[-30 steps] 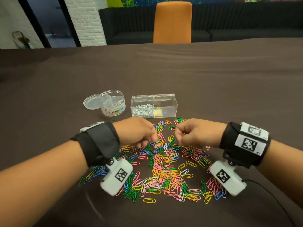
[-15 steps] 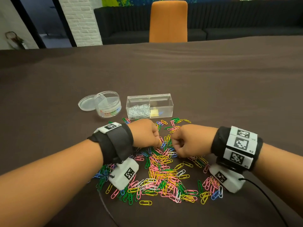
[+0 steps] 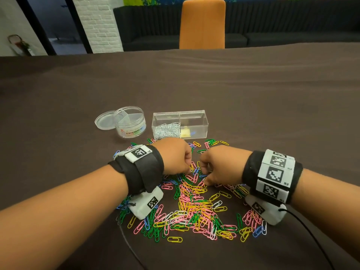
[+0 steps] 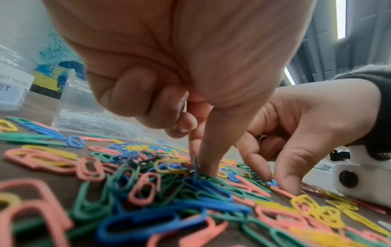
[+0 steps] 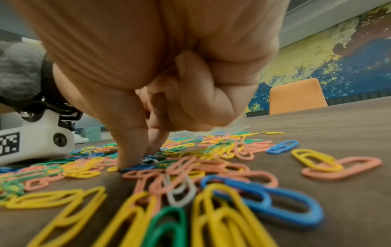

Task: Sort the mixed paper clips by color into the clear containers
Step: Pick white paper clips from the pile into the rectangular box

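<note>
Over on the left, the round clear plastic tub (image 3: 130, 123) stands by its flat lid (image 3: 103, 122); next along, the clear rectangular two-part box (image 3: 180, 125) holds silver clips in its left half. Nearer — the left hand (image 3: 175, 155), fingers curled down, seems to pinch a blue clip (image 4: 195, 167) on edge in the mixed coloured paper clip heap (image 3: 194, 203). Beside it the right hand (image 3: 220, 162), thumb and forefinger (image 5: 155, 138) pressed on a blue clip (image 5: 137, 167) — grip unclear.
</note>
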Motion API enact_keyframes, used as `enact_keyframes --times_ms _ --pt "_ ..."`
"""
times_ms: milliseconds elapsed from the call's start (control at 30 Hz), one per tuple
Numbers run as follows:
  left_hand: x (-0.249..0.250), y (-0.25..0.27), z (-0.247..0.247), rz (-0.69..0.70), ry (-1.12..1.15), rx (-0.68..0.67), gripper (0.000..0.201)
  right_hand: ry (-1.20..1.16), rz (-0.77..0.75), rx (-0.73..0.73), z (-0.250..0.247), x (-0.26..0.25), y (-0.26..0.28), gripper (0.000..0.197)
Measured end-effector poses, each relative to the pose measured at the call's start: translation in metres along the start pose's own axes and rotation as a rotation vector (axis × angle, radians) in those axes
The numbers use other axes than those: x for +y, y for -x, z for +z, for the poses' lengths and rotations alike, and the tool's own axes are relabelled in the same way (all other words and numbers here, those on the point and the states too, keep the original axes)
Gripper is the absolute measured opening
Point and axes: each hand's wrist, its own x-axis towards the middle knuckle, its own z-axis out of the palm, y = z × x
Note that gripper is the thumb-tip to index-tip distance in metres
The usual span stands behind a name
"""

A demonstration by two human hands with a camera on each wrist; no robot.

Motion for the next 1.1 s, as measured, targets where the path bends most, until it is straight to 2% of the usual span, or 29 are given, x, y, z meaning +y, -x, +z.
enact_keyframes --times_ms 133,333,467,600,667,800,867,967,1100 --pt "-0.001 0.000 -0.003 0.046 -0.038 -0.006 0.010 -0.020 -0.018 -0.041 0.000 0.002 -0.001 0.014" --pt "-0.012 0.005 -0.007 0.040 -0.028 0.027 0.011 -0.014 -0.031 0.065 0.000 0.010 0.007 0.016" --pt "-0.016 0.005 -0.007 0.017 -0.017 0.071 0.011 -0.097 -0.032 0.086 -0.001 0.019 0.009 0.015" --pt "-0.015 0.005 -0.005 0.020 -0.038 0.034 0.017 -0.242 -0.040 0.123 -0.009 0.028 0.013 0.009" --pt "-0.014 0.003 -0.004 0.024 -0.056 0.023 0.019 -0.443 0.001 0.137 -0.013 0.032 0.014 0.009" --pt "-0.012 0.004 -0.003 0.049 -0.094 0.035 0.017 -1.331 0.039 0.048 -0.015 0.039 0.023 0.004" --pt "-0.011 0.005 -0.001 0.077 -0.113 0.052 0.017 -1.582 0.025 0.017 -0.014 0.043 0.029 0.010" --pt "-0.008 0.006 -0.001 0.124 -0.173 0.017 0.019 -1.610 0.063 0.072 -0.010 0.049 0.032 0.030" --pt "-0.006 0.007 -0.003 0.140 -0.230 -0.002 0.021 -1.538 0.043 0.020 -0.006 0.050 0.037 0.019"
